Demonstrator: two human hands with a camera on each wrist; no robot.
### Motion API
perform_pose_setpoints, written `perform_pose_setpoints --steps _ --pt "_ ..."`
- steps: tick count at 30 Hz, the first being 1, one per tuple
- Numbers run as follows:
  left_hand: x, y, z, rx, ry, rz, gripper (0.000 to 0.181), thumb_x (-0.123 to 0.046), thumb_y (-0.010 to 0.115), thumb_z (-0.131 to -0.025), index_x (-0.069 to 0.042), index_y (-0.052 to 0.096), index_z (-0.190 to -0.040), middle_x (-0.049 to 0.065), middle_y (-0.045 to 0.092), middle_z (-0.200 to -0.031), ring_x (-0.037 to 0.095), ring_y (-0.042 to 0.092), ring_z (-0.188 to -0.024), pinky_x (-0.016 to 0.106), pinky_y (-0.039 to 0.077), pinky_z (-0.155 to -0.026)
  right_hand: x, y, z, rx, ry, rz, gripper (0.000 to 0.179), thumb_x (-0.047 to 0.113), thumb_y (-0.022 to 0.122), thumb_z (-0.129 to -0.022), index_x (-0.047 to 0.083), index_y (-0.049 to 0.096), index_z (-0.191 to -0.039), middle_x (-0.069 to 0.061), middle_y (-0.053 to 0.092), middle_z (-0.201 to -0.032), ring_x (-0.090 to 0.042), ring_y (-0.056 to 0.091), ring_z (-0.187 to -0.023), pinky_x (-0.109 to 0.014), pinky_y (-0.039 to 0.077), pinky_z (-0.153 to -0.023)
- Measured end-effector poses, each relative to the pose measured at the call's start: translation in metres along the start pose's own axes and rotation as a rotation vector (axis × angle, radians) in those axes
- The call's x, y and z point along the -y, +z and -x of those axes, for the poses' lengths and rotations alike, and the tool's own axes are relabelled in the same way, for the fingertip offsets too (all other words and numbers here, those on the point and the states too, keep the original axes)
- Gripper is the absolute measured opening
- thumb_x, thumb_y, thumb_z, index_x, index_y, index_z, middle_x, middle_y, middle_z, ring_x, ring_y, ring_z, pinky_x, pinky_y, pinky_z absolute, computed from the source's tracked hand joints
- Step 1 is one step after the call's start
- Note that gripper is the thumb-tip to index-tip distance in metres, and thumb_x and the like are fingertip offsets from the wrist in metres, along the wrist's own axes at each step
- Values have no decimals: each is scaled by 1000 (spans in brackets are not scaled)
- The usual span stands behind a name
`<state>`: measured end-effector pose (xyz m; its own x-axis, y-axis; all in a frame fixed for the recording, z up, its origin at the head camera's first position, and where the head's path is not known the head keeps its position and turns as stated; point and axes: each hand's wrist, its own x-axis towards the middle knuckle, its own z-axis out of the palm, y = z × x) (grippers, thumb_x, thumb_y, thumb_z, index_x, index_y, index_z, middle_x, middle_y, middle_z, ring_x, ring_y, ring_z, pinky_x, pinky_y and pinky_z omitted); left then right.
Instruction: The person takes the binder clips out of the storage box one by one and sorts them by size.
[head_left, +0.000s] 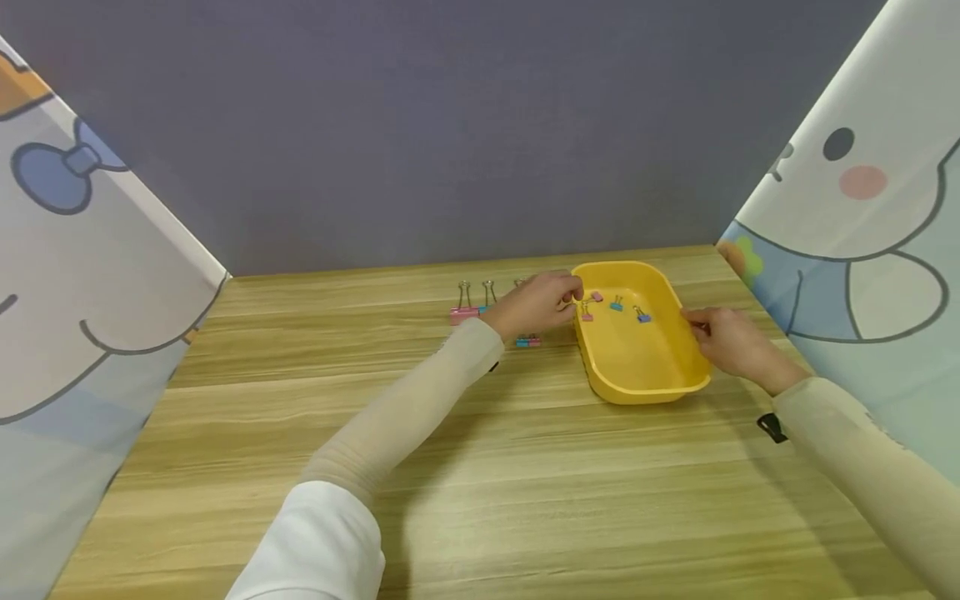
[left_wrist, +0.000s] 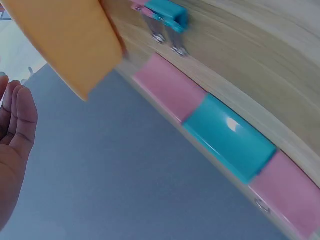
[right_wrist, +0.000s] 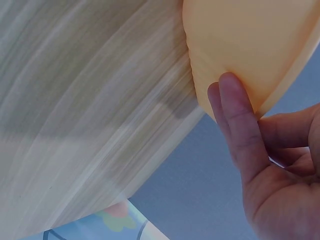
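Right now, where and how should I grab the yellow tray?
I'd probably pinch the yellow tray by its long right rim, coming from the right: that edge is raised and thin, the right hand grips there, and the left hand crowds the opposite rim.

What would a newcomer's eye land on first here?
Probably the bright yellow tray on the wooden table's right, with four small clips in its far half. Next, the right hand pinching its right rim and the left hand by its left rim. Larger pink and teal clips sit left of the tray, clearest in the left wrist view.
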<state>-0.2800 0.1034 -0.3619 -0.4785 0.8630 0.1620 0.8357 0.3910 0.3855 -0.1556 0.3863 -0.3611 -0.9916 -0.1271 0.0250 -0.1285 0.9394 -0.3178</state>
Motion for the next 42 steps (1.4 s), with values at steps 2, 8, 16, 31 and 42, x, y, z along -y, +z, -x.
perform_pose_setpoints --steps 2,8,16,31,42 --pt "-2 1 -3 -10 1 1 17 -15 53 -95 -9 61 -109 -2 57 -99 9 52 -84 19 42 -74 1 1 0 -11 -2 4 34 -5 51 -87 -18 54 -119 -37 55 -111 -28 55 -69 -36 45 -57" --pt "-3 1 -8 -49 8 44 14 -14 50 -96 -11 61 -105 -4 56 -95 9 49 -76 20 42 -68 2 2 -1 -36 17 15 34 -5 50 -87 -18 55 -118 -37 57 -108 -27 54 -65 -33 42 -52" --pt "-4 1 -10 -55 39 46 15 -15 50 -96 -11 61 -104 -3 57 -97 7 50 -80 18 42 -71 3 3 -1 -28 55 2 34 -3 49 -89 -18 54 -119 -37 56 -110 -25 49 -60 -31 40 -48" --pt "-20 10 -39 3 58 42 17 -15 51 -96 -9 58 -110 0 57 -105 9 53 -92 16 41 -78 5 3 1 -30 82 -26 34 -3 47 -90 -18 53 -120 -36 55 -113 -25 49 -60 -31 39 -49" --pt "-25 37 -84 146 -42 15 29 -14 53 -96 -8 55 -124 2 56 -120 9 52 -97 17 42 -80 4 0 1 -12 85 -35 34 -3 49 -89 -17 54 -120 -36 55 -113 -30 55 -72 -36 45 -58"
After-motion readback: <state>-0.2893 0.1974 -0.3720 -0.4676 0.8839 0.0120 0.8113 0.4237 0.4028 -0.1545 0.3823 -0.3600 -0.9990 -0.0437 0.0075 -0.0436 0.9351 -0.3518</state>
